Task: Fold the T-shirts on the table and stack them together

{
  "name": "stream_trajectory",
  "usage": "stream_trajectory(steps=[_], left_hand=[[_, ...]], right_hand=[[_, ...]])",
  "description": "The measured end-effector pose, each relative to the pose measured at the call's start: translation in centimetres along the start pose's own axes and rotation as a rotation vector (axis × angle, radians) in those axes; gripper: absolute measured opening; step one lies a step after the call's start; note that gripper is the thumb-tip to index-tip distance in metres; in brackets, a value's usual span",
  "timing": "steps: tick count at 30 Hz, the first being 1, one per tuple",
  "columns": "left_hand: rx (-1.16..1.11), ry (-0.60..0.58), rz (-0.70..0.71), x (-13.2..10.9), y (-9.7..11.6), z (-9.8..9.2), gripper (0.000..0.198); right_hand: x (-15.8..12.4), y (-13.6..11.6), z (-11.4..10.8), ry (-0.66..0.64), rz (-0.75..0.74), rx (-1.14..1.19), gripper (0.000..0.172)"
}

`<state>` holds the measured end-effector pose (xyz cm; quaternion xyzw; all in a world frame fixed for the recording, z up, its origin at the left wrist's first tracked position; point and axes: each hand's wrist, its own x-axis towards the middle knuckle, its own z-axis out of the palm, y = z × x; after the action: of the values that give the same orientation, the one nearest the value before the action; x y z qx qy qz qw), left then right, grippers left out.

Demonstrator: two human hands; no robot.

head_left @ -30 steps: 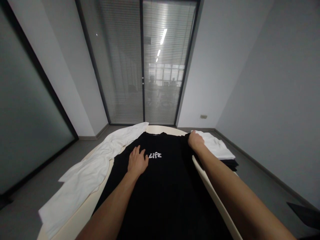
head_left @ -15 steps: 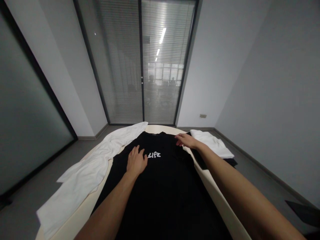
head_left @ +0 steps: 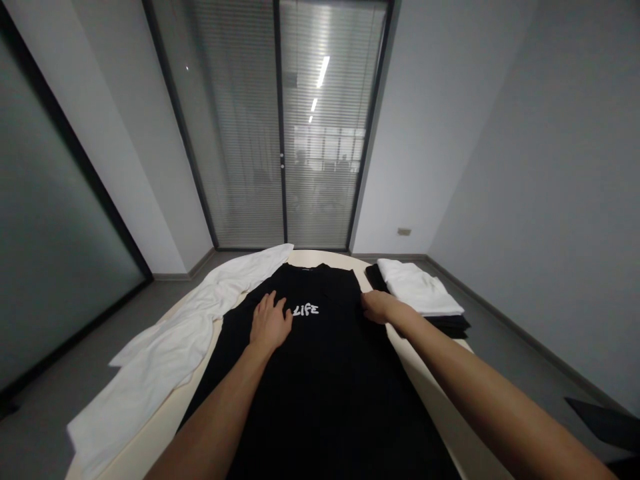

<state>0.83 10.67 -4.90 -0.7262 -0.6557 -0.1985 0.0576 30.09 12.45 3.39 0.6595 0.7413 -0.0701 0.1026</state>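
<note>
A black T-shirt [head_left: 320, 373] with white lettering on its chest lies spread on the pale table, its collar toward the far edge. On the chest, just left of the lettering, my left hand [head_left: 271, 324] rests flat with its fingers apart. My right hand [head_left: 379, 307] is at the right sleeve, its fingers curled down and closed on the black cloth. The fingertips of that hand are partly hidden.
White garments [head_left: 187, 333] lie along the left side of the table [head_left: 320, 257]. On the right, a folded white garment [head_left: 417, 287] sits on top of folded black ones [head_left: 450, 325]. Beyond the table stands a glass partition with blinds [head_left: 240, 153].
My right hand has come down and nearer from the shoulder to the sleeve, and its fingers have closed on the cloth. My left hand has stayed on the chest.
</note>
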Motion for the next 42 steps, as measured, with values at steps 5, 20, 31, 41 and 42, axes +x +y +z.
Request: stream_trajectory(steps=[5,20,31,41,42], left_hand=[[-0.001,-0.007,-0.007,0.0,0.0,0.1,0.044],[-0.004,-0.01,0.0,0.4,-0.2,0.4,0.044],[-0.002,-0.025,-0.017,0.6,0.0,0.6,0.045],[0.012,-0.031,-0.011,0.6,0.1,0.5,0.045],[0.011,-0.032,-0.012,0.6,0.1,0.5,0.045]], right_hand=[[0.3,-0.9,0.4,0.079,0.126,-0.002,0.029],[8.8,1.0,3.5,0.338,0.193,0.284,0.042],[10.0,-1.1,4.3,0.526,0.209,0.262,0.045],[8.6,-4.6,4.8,0.481,0.04,0.249,0.032],[8.5,-4.9,4.9,0.492,0.035,0.249,0.026]])
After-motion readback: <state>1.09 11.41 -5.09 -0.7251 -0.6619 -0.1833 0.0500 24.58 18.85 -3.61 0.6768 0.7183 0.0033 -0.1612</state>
